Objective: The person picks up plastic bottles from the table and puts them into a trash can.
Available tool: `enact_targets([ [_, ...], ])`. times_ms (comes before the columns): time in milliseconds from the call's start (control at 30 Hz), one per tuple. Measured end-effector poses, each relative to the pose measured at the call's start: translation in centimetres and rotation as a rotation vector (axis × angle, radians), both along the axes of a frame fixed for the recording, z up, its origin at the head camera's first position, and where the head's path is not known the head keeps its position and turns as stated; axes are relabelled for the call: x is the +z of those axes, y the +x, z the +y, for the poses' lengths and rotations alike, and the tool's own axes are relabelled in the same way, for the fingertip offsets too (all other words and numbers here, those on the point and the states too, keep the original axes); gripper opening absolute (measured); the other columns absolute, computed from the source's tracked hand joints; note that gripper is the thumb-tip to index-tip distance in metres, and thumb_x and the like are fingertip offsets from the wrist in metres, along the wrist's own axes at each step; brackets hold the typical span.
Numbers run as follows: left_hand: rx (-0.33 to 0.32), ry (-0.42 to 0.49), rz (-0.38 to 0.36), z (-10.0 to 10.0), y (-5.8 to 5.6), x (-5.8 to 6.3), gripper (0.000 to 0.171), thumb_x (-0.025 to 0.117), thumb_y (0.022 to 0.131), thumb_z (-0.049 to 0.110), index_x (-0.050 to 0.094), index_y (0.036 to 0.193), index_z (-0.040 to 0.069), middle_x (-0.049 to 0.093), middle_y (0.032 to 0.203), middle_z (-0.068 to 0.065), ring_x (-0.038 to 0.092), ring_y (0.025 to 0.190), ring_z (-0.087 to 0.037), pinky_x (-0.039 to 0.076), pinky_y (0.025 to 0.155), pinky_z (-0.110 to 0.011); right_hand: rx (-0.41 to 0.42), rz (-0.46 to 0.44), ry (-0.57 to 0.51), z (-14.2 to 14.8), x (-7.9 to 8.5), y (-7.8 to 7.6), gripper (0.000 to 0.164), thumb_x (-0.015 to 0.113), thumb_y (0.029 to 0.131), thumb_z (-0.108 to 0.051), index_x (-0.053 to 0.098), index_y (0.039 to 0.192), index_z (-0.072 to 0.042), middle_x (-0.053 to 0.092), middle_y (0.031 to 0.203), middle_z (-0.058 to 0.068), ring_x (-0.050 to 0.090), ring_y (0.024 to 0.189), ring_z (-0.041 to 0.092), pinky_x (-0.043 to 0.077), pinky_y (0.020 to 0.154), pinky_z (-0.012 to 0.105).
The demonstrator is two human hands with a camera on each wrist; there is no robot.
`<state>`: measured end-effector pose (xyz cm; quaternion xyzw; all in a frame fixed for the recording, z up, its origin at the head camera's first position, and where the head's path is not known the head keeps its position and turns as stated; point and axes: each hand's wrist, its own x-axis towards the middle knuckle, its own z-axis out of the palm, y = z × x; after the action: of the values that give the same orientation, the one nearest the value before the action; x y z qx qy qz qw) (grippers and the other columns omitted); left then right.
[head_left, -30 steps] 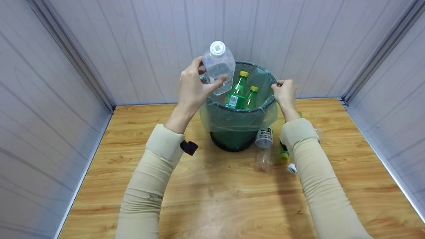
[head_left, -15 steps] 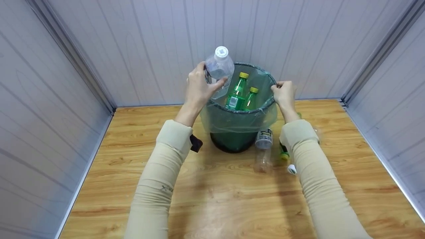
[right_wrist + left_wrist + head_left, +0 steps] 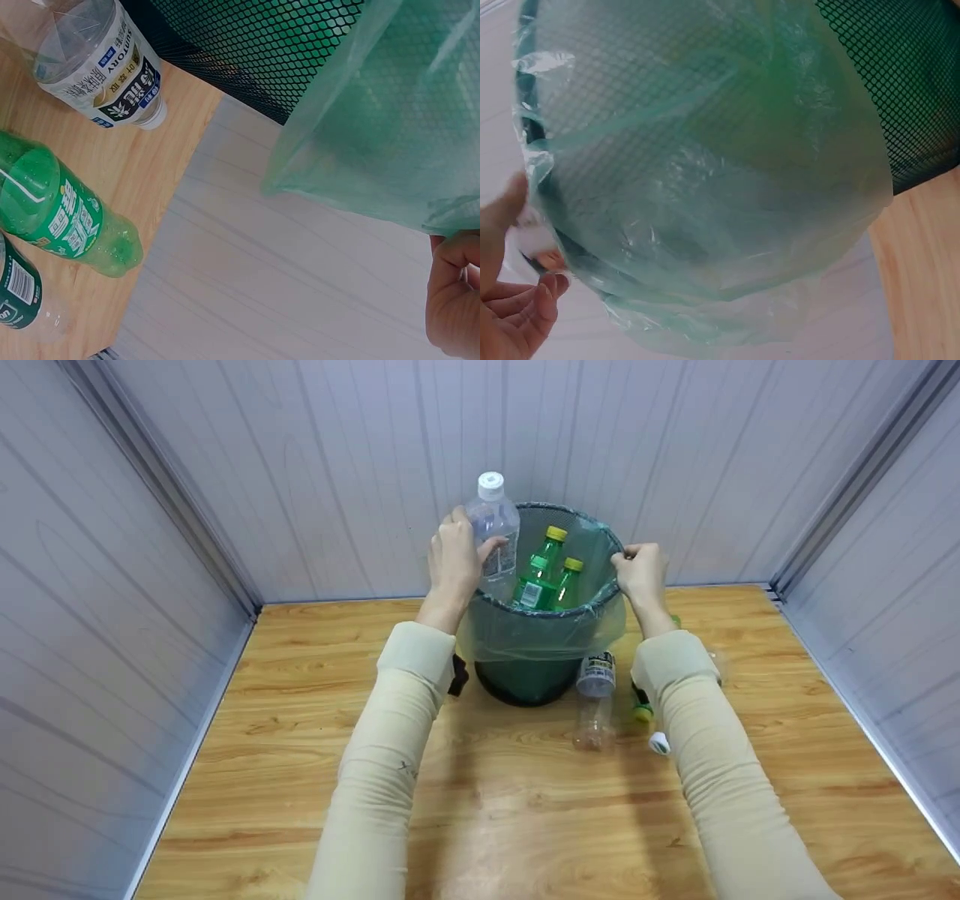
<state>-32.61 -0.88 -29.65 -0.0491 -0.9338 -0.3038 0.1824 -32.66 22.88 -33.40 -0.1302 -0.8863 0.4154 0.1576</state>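
In the head view my left hand (image 3: 455,559) grips a clear plastic bottle (image 3: 500,556) with a white cap. The bottle stands nearly upright at the left rim, its lower end inside the mesh trash can (image 3: 525,686). A translucent green bag (image 3: 536,637) lines the can and folds out over its rim. My right hand (image 3: 643,574) pinches the lined rim on the right side; the right wrist view shows its curled fingers (image 3: 450,274) at the bag's edge. Inside the can stand green bottles, among them one yellow-capped bottle (image 3: 569,585).
Right of the can, a clear labelled bottle (image 3: 124,75), a green bottle (image 3: 75,217) and a dark-labelled bottle (image 3: 21,292) lie on the wood-grain floor (image 3: 495,825). My right sleeve partly covers them in the head view. Pale panel walls (image 3: 360,472) enclose the back and sides.
My left hand has moved right and slightly down, turning the clear bottle more upright and lowering it into the can. My right hand keeps its place on the rim.
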Motion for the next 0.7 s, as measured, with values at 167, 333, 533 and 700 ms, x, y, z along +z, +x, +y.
enact_targets([
  [167, -0.011, 0.024, 0.042, -0.2, -0.1, -0.2, 0.057, 0.06, 0.084, 0.027, 0.04, 0.129, -0.001, 0.051, 0.121, -0.016, 0.055, 0.102, -0.026, 0.046, 0.08, -0.03, 0.002, -0.013, -0.007, 0.0, 0.0, -0.1, 0.022, 0.046, 0.088, -0.01, 0.061, 0.075, 0.0, 0.047, 0.06, -0.001, 0.039, 0.058, 0.014, 0.032, 0.053, 0.027],
  [333, -0.018, -0.03, 0.151, -0.6, -0.1, -0.7, 0.041, 0.058, 0.086, 0.024, 0.052, 0.117, -0.001, 0.057, 0.113, -0.015, 0.056, 0.099, -0.026, 0.046, 0.08, -0.033, 0.012, -0.014, -0.014, 0.1, 0.1, -0.1, 0.022, 0.046, 0.088, -0.01, 0.057, 0.071, -0.001, 0.043, 0.057, -0.001, 0.037, 0.056, 0.014, 0.031, 0.052, 0.027],
  [533, 0.006, -0.039, 0.198, -1.2, 0.0, -1.5, 0.036, 0.057, 0.086, 0.025, 0.056, 0.109, -0.002, 0.058, 0.106, -0.014, 0.055, 0.098, -0.025, 0.044, 0.082, -0.032, 0.025, -0.022, -0.025, -0.1, 0.2, 0.0, 0.022, 0.045, 0.088, -0.01, 0.055, 0.07, -0.002, 0.042, 0.056, -0.002, 0.036, 0.054, 0.013, 0.03, 0.051, 0.027],
  [700, 0.031, -0.017, 0.168, -1.4, 0.2, -2.3, 0.037, 0.055, 0.087, 0.027, 0.055, 0.111, -0.001, 0.056, 0.107, -0.013, 0.054, 0.099, -0.025, 0.043, 0.082, -0.033, 0.029, -0.04, -0.031, -0.2, 0.2, -0.1, 0.021, 0.045, 0.088, -0.01, 0.06, 0.077, 0.0, 0.045, 0.061, -0.001, 0.038, 0.056, 0.012, 0.031, 0.052, 0.026],
])
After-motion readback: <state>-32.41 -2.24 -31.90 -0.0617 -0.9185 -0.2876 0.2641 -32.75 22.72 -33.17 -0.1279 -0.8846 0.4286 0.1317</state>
